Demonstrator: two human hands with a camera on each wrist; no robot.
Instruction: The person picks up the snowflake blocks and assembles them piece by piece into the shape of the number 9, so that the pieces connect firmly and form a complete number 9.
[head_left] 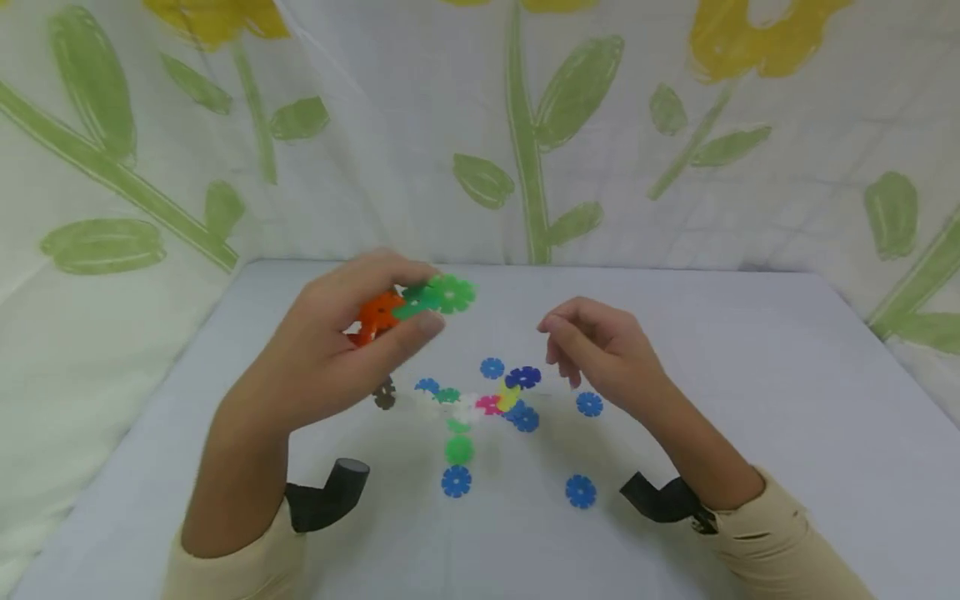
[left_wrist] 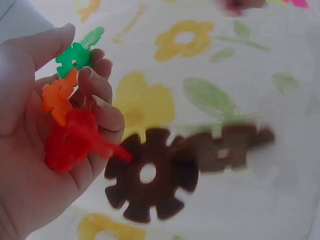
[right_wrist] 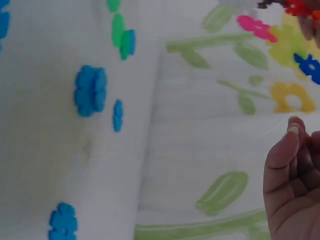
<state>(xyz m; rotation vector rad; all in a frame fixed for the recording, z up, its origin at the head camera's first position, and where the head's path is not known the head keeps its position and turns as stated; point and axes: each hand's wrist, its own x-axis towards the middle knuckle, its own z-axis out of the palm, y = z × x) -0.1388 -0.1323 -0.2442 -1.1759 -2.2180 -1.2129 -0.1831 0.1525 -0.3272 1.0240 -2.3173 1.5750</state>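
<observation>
My left hand (head_left: 330, 350) holds a chain of interlocking plastic flower discs above the table. Light green (head_left: 452, 293) and green discs show between its thumb and fingers. Orange (left_wrist: 59, 100) and red discs (left_wrist: 70, 145) lie against the palm in the left wrist view, and brown discs (left_wrist: 150, 175) hang past the fingers. Further along, pink (head_left: 490, 405), yellow (head_left: 508, 395) and dark blue discs (head_left: 523, 377) appear; their link to the chain is unclear. My right hand (head_left: 603, 350) hovers to the right, fingers loosely curled, thumb near the index finger, with nothing visible in it.
Several loose blue discs lie on the white table, among them one near the front (head_left: 581, 492) and one under my right hand (head_left: 589, 404). A green disc (head_left: 459, 450) sits beside another blue disc (head_left: 456, 481). Behind hangs a flower-patterned cloth (head_left: 390, 167).
</observation>
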